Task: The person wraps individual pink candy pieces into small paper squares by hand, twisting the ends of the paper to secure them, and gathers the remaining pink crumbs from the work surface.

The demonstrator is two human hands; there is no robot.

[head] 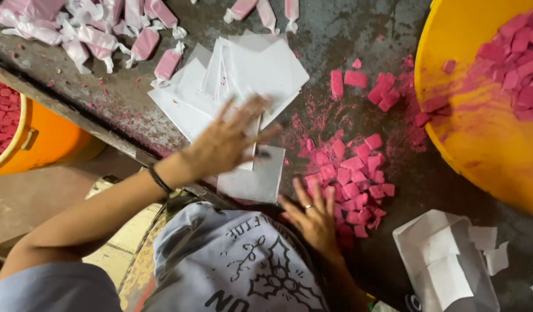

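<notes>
Pink crumbly blocks (350, 176) sit heaped just beyond the right hand (313, 216), fingers spread and empty, while the left hand (226, 141), open too, sweeps over thin white papers (243, 75)—light, slippery sheets best pinched by an edge.

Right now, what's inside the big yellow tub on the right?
Inside the yellow tub lie pink blocks and smeared pink powder. Only part of the tub is in view, so what else it holds cannot be seen.
</notes>
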